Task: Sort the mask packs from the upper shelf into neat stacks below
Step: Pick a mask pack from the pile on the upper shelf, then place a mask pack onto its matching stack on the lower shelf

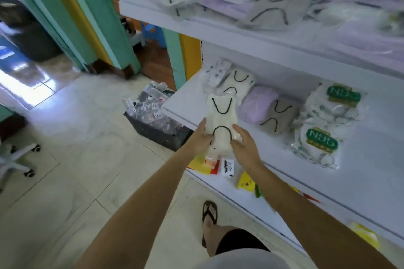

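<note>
Cream mask pack in clear plastic with black ear loops (222, 116) is held over the front left corner of the white lower shelf (371, 159). The left hand (200, 138) grips the pack's left edge, fingers curled beneath and thumb on top. The right hand (243, 145) clasps the right edge likewise. Toward the shelf's back edge lie a cream stack (241, 83), a lilac stack (259, 102), a grey stack (277, 116) and, further right, green-labelled N95 packs (321, 144). Loose mask packs (269, 6) lie jumbled on the white upper shelf (218, 35). A black basket of small clear bottles (157, 126) stands on the floor beside the lower shelf's left end.
</note>
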A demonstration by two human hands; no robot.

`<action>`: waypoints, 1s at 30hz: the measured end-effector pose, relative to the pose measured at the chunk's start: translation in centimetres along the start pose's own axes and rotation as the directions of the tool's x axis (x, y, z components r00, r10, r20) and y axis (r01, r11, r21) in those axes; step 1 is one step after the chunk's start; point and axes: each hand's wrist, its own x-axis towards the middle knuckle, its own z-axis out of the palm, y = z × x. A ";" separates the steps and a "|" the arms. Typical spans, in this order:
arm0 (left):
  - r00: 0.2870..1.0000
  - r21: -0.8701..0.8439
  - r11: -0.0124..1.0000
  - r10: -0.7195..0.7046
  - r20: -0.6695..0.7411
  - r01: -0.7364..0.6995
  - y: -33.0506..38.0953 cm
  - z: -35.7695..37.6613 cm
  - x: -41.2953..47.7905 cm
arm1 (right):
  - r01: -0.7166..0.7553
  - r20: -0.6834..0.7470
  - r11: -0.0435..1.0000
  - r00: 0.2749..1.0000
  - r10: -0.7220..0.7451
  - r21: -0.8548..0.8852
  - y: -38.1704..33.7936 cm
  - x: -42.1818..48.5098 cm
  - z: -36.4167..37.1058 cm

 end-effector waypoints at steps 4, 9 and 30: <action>0.997 0.165 0.984 -0.066 0.027 0.060 0.8 -2.0 5.8 | -0.049 -0.098 0.999 0.994 0.048 -0.007 0.6 6.7 -0.1; 0.983 0.439 0.880 0.161 0.086 -0.182 2.0 -3.8 14.0 | 0.008 -0.216 0.998 0.976 -0.023 -0.070 1.0 13.8 1.0; 0.857 0.803 0.355 0.386 0.340 -0.479 -1.1 -1.7 28.6 | -0.151 -0.166 0.774 0.984 0.061 -0.615 4.7 27.2 0.3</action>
